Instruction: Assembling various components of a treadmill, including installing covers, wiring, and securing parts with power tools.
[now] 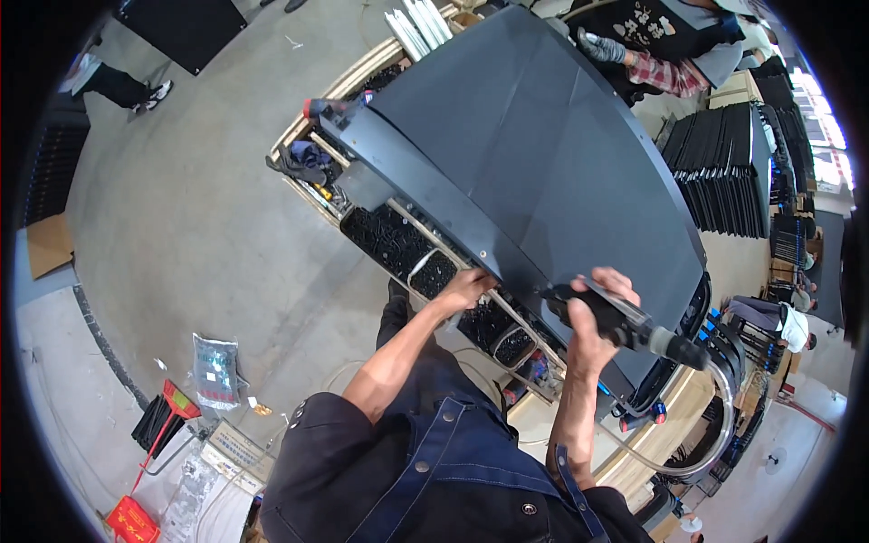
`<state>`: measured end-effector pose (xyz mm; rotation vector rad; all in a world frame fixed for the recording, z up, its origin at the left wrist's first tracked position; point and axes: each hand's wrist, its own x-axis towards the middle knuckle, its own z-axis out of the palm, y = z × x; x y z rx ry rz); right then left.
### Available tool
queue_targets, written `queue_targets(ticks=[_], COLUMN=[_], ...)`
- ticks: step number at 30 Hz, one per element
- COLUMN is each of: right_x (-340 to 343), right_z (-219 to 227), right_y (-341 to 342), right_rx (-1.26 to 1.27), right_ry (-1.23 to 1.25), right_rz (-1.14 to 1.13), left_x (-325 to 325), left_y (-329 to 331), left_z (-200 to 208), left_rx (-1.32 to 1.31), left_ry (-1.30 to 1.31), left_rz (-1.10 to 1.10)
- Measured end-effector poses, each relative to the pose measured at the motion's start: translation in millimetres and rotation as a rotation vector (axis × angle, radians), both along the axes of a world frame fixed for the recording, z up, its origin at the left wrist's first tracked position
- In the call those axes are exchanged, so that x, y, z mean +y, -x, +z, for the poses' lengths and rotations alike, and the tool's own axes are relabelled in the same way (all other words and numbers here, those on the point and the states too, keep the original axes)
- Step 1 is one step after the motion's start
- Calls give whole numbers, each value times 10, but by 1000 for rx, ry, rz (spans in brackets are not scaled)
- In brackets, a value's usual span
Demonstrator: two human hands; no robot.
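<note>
A large dark grey panel [561, 154] lies across the workbench before me. My right hand [588, 339] is wrapped round a black power screwdriver [634, 330], held above the panel's near right part. The driver's tip points left, close to the near edge, and a clear hose [727, 407] curves down from its back end. At the near edge of the panel, my left hand [466, 288] has its fingers pinched together. Whatever those fingers hold is too small to make out. Screw holes dot the edge flange beside this hand.
Trays of small black parts [389, 240] run along the bench's near side. Stacked black panels [715, 167] stand at the right. Across the bench, a co-worker's gloved hand [602, 47] is near the panel. A plastic bag [215, 371] and a red dustpan [133, 519] lie at left.
</note>
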<state>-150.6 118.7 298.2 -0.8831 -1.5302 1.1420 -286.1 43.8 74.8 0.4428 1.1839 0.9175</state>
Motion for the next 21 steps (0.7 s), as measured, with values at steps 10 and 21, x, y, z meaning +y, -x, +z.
queue_targets(ticks=[10, 21], right_x=[-269, -1734], right_z=[95, 33], right_y=[-195, -1967], right_rx=[191, -5], right_ry=[367, 493], right_rz=[-334, -952], left_x=[-295, 312], left_y=[1161, -117], left_z=[-670, -456], left_rx=[1225, -864], left_ry=[-277, 247], left_rz=[-76, 36])
